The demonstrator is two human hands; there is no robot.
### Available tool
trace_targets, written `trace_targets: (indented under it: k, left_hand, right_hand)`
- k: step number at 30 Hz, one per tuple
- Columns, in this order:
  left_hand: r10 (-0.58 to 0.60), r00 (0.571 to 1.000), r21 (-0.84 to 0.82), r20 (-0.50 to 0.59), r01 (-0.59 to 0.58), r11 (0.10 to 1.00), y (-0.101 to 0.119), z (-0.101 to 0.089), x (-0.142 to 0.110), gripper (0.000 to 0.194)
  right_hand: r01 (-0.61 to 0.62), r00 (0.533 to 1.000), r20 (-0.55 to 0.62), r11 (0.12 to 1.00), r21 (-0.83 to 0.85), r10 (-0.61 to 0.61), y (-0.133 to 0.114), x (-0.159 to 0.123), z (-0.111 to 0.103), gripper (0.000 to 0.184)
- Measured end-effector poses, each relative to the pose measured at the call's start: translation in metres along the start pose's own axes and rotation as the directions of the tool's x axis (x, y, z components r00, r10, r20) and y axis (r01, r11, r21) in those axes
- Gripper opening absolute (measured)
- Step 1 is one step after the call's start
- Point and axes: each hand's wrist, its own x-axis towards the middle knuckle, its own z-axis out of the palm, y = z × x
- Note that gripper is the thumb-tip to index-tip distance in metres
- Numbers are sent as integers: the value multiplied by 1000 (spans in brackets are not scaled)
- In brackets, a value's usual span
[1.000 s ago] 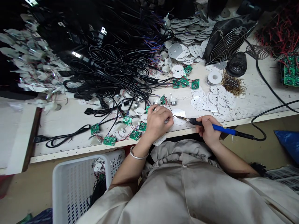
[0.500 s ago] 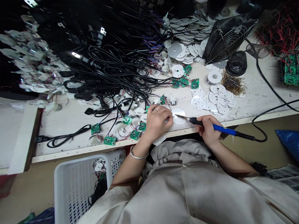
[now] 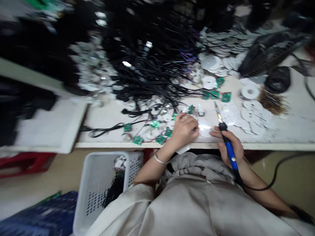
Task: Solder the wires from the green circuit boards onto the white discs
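Your right hand [image 3: 236, 146]: holds the blue soldering iron [image 3: 229, 150], right of the frame's middle, tip up | Your left hand [image 3: 185, 128]: fingers curled, can't tell if they pinch anything | White plate [image 3: 205, 127]: between your hands, right of middle

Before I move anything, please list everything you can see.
Long wooden bench: one, white, middle
Thin cables: many, black, back middle
Jumbled small parts: many, white, back left
Small circuit boards: about eleven, green, on bench
Thin flat plates: many, white, back, right, front centre
Round spool: one, white, right
Wire clippings: pile, brown, beside spool
Rounded blurred object: one, black, behind clippings
Grilled frame: one, black, back right
Perforated plastic basket: one, white, below bench
Rumpled sack: one, blue, lower left
Soldering iron: one, blue and black, front right
Left hand: one, bare, near plate
Right hand: one, bare, holding iron
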Motion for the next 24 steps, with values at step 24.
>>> trace_targets:
  k: [24]
  left_hand:
    - [-840,331,98,-429,942,321,-250,-170,-75,33]
  right_hand:
    - [130,989,115,913,-386,-92,27,-8,8,30]
